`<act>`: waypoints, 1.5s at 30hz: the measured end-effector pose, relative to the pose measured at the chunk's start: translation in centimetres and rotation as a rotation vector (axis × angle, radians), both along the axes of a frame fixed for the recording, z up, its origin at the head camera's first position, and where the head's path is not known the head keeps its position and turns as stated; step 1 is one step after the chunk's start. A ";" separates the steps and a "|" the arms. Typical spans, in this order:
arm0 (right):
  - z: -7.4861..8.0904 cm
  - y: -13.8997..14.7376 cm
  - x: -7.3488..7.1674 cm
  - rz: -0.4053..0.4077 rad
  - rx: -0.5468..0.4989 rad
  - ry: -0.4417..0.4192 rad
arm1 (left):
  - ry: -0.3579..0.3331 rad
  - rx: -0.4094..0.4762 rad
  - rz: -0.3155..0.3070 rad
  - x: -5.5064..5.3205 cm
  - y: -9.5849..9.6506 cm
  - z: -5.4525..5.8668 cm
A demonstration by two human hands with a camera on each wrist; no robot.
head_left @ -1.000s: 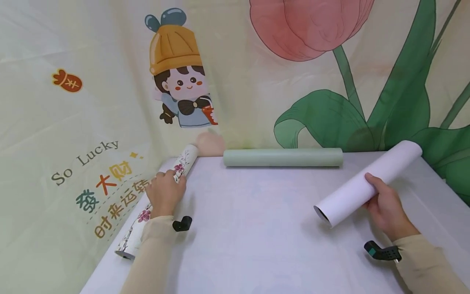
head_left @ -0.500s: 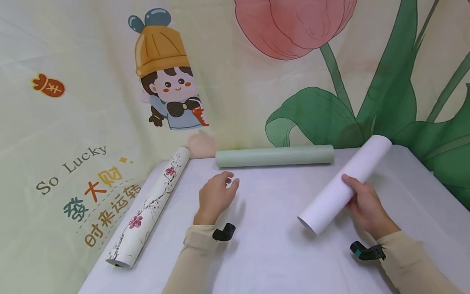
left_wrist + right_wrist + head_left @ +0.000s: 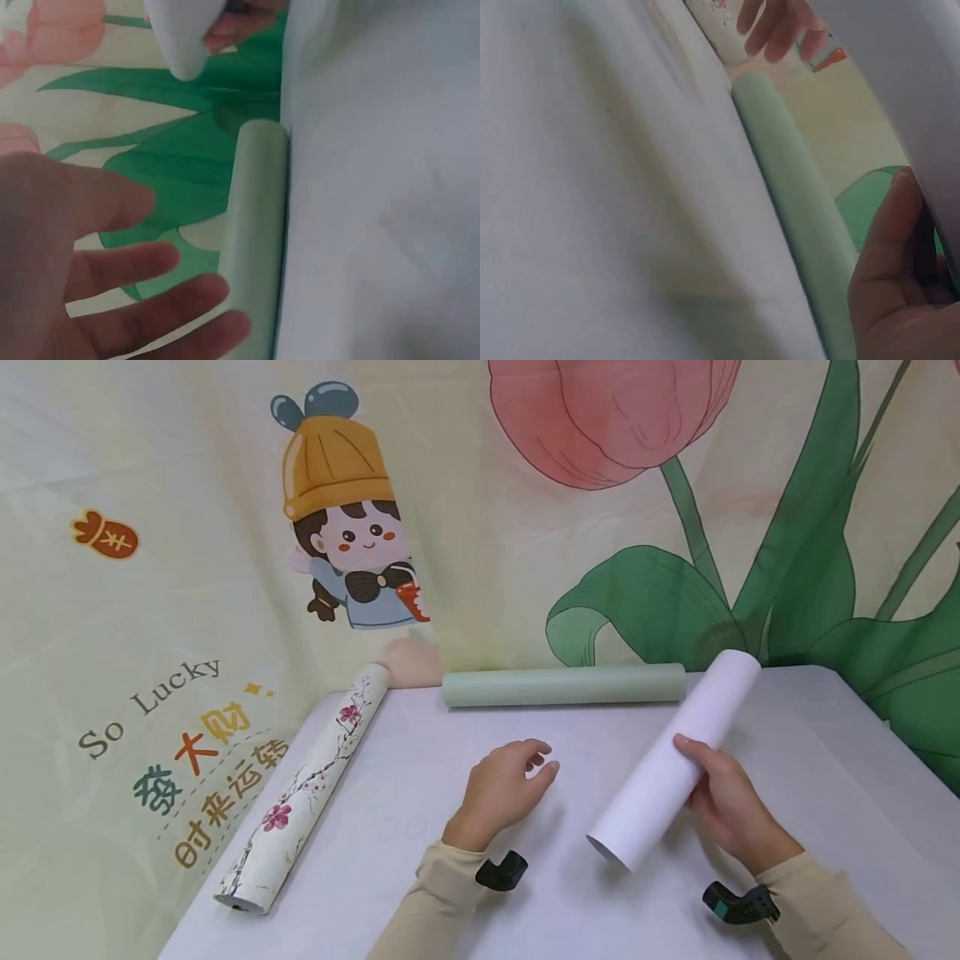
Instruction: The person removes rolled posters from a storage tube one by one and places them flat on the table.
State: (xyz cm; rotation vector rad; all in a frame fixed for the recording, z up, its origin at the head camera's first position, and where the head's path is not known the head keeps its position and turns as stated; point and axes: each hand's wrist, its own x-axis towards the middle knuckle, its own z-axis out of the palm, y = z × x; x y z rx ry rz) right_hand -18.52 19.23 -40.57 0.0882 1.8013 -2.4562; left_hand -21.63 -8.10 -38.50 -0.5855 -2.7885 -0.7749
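Observation:
My right hand (image 3: pixel 731 802) grips a plain white paper roll (image 3: pixel 675 760) around its middle, holding it tilted above the table with the near end pointing left. In the right wrist view the thumb (image 3: pixel 889 232) lies along the white roll (image 3: pixel 907 82). My left hand (image 3: pixel 506 789) hovers over the table, left of the white roll, fingers loosely bent and holding nothing; the left wrist view shows its fingers (image 3: pixel 150 315) spread apart. A roll with pink blossoms and branches (image 3: pixel 307 793) lies along the table's left side. At the back lies a pale green roll (image 3: pixel 562 686).
The white-covered table (image 3: pixel 360 893) meets a hanging printed backdrop (image 3: pixel 480 527) at its back and left. The backdrop carries a cartoon child, a large tulip and lettering. Each wrist wears a small black camera (image 3: pixel 502 871).
My left hand has let go of the blossom roll and moved right across the table. The right hand has brought the white roll leftward and nearer, tilted more steeply.

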 end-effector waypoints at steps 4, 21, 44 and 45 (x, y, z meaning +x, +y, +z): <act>-0.5 -0.4 0.1 0.035 0.011 -0.034 | -0.122 0.125 -0.103 0.6 1.0 -0.6; -0.6 -0.8 0.2 0.041 0.272 0.005 | -0.122 0.184 -0.265 2.5 4.5 -1.8; 0.5 -0.9 -0.3 0.179 0.166 0.151 | 0.092 -0.030 -0.184 3.3 5.7 -2.4; 0.4 -0.7 -0.3 0.186 0.152 0.160 | 0.078 -0.019 -0.186 3.2 5.6 -2.4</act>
